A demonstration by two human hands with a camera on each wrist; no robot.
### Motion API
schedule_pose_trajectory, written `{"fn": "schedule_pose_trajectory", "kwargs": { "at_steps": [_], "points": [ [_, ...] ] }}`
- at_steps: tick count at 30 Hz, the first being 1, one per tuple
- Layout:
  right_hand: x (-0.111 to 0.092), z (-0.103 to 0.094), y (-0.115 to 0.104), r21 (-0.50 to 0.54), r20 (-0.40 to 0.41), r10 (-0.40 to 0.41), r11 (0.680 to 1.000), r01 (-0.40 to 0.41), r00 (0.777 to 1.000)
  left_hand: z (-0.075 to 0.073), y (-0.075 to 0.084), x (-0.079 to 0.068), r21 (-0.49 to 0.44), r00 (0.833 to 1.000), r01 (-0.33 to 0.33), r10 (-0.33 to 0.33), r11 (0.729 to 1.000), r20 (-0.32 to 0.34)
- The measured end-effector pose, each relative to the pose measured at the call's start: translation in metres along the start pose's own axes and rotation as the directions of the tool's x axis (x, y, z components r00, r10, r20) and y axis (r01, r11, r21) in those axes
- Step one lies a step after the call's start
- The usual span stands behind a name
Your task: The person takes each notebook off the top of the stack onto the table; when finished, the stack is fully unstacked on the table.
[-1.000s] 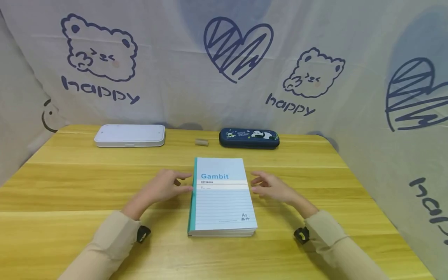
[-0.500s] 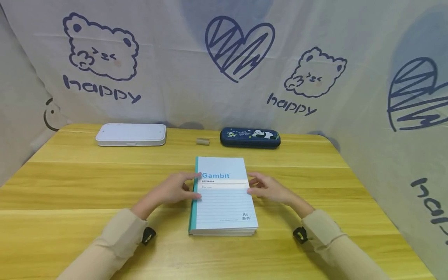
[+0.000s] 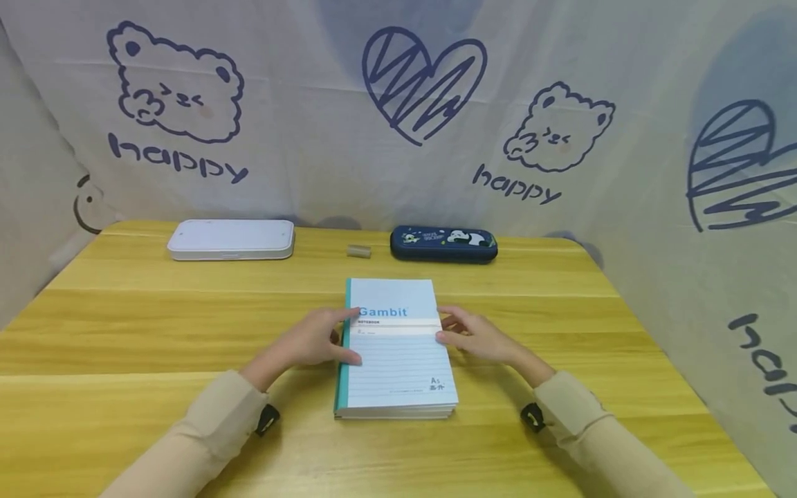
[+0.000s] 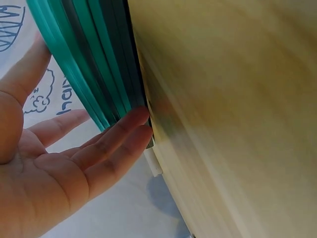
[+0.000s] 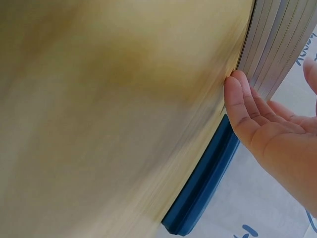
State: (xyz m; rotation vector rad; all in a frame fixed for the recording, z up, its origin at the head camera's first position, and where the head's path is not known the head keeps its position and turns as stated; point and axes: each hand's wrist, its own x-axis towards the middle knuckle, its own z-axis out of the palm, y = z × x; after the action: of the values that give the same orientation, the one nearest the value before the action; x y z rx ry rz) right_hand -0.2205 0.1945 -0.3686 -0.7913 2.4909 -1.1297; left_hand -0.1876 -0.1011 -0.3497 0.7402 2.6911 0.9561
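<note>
A stack of several notebooks (image 3: pixel 398 373) lies on the wooden table, the top one white with a blue "Gambit" title and a teal spine. My left hand (image 3: pixel 311 339) is at its left side, thumb and index fingertip over the cover's edge. In the left wrist view the lower fingers (image 4: pixel 116 144) are nearly straight along the teal spines (image 4: pixel 86 54), tips down by the table. My right hand (image 3: pixel 479 337) is at the right side, fingertips right at the edge. The right wrist view shows extended fingers (image 5: pixel 242 101) beside the page edges (image 5: pixel 272 39), thumb apart from them.
A white case (image 3: pixel 230 240) stands at the back left of the table (image 3: pixel 156 332). A dark blue panda pencil case (image 3: pixel 443 245) is at the back right, with a small tan block (image 3: pixel 358 252) between them. A printed cloth (image 3: pixel 324 138) hangs behind the table.
My left hand has moved right, from beside the spine to over the cover's left edge, thumb and index spreading. My right hand has come slightly left to the stack's edge. The notebooks stay put.
</note>
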Motion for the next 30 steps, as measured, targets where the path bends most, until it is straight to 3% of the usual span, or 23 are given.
{"fn": "schedule_pose_trajectory", "kwargs": {
  "at_steps": [7,19,30],
  "points": [
    [0.0002,-0.0009,-0.0010,-0.027,-0.001,-0.007,1.000,0.007,1.000,0.0010,0.0028,0.0013,0.021,1.000,0.019,-0.019,1.000,-0.006],
    [-0.0007,0.0012,0.0000,-0.049,-0.018,0.003,0.999,-0.004,1.000,0.0022,0.0063,0.0006,-0.060,0.994,0.106,-0.107,0.992,-0.002],
    [-0.0007,0.0016,-0.0024,-0.069,-0.005,-0.019,0.997,0.018,1.000,-0.0003,0.0041,0.0008,-0.063,0.993,0.110,-0.112,0.992,-0.026]
  ]
}}
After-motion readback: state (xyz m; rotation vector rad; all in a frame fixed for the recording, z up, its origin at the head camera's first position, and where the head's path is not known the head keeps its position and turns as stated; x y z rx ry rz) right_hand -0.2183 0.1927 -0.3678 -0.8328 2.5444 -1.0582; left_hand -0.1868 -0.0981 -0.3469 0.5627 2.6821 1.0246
